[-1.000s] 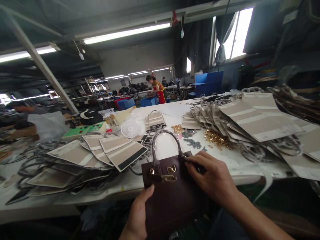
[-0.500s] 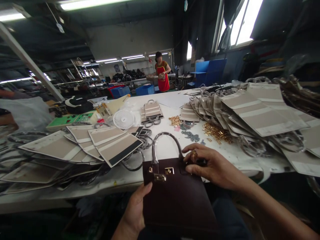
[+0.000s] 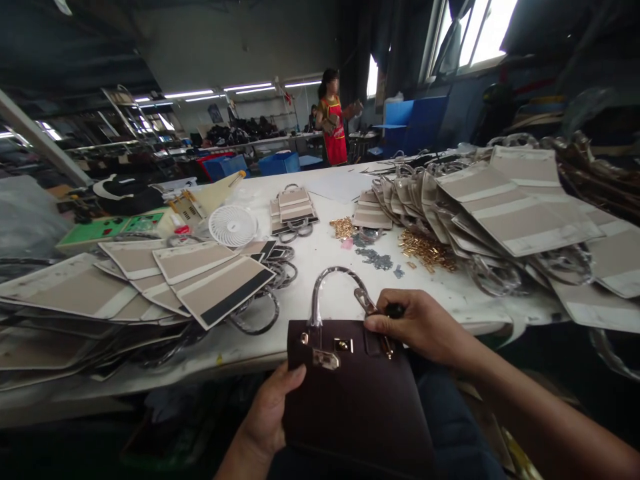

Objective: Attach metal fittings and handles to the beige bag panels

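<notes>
A dark brown handbag panel (image 3: 350, 400) is held in front of me, with a plastic-wrapped loop handle (image 3: 336, 272) rising from its top. My left hand (image 3: 270, 407) grips its left edge, thumb on the front. Gold-coloured turn-lock plate (image 3: 343, 345) sits near the top edge. A strap end with a metal plate (image 3: 326, 360) lies over the front at left. My right hand (image 3: 415, 327) pinches a strap with a metal plate (image 3: 365, 301) at the top right corner. A black tool handle (image 3: 395, 310) shows among its fingers; its full shape is hidden.
Beige panels with wrapped handles are piled at left (image 3: 215, 287) and right (image 3: 520, 200). Gold metal parts (image 3: 427, 252) and grey metal pieces (image 3: 375, 259) lie on the white table (image 3: 320, 243). A white fan (image 3: 233, 225) stands behind the left pile. A person in a red apron (image 3: 334, 133) stands farther back.
The strap with the metal plate at the top right now stands up between my right fingers and the handle. My left hand keeps its hold. The person behind has turned, and my view has shifted.
</notes>
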Demonstrator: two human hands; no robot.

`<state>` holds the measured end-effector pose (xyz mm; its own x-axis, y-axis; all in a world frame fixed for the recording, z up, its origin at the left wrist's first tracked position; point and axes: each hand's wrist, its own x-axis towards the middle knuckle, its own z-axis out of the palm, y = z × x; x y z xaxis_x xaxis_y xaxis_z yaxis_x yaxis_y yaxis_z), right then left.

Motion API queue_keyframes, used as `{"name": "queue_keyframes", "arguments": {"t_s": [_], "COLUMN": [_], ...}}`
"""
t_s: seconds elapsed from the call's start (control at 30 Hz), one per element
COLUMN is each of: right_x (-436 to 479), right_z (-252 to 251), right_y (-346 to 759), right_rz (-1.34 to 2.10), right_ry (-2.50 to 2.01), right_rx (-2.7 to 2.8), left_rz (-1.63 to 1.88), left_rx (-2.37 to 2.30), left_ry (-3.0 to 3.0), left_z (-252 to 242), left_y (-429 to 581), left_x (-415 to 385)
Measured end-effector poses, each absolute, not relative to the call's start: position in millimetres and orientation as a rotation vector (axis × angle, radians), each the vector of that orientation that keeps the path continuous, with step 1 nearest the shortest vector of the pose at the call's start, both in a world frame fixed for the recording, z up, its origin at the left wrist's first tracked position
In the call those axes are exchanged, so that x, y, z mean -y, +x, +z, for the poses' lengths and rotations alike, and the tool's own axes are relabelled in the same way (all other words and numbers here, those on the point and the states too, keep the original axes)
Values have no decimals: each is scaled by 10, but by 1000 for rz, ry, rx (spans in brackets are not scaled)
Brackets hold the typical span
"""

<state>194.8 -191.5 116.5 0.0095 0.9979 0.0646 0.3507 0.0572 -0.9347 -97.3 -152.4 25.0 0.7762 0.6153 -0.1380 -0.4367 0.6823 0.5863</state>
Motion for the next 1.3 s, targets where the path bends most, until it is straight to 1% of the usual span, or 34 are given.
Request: {"name": "queue_keyframes", "arguments": {"t_s": [0.13, 0.3, 0.4, 0.57, 0.77, 0.87, 0.97, 1.13, 1.3], "right_x": [2027, 2255, 2340, 2379, 2412, 2373, 2221, 1878, 1739], "right_z": [1158, 1012, 910, 775, 692, 602, 378, -60, -118], "right_y": [1997, 1977, 1914, 1834, 1840, 1860, 1919, 2099, 2164], "right_rz": [916, 955, 985, 870, 644, 658, 712, 682, 705], "right_ry": [-1327, -1083, -1052, -1050, -1144, -1252, -1476, -1735, -1816], "right_rx": [1239, 1182, 1154, 1151, 1234, 1173, 1041, 945, 915], "left_rz": [638, 647, 639, 647, 654, 610, 636, 777, 741], "left_rx": [-313, -263, -282, -323, -390, -511, -722, -933, -1061], "left_ry": [535, 518, 533, 560, 517, 426, 420, 605, 962], "left_z": [238, 208, 174, 125, 109, 80, 6, -166, -264], "left_y": [-993, -1072, -1127, -1156, -1044, -908, -717, -465, -497], "left_x": [1483, 1426, 1391, 1375, 1426, 1471, 1502, 1468, 1388]}}
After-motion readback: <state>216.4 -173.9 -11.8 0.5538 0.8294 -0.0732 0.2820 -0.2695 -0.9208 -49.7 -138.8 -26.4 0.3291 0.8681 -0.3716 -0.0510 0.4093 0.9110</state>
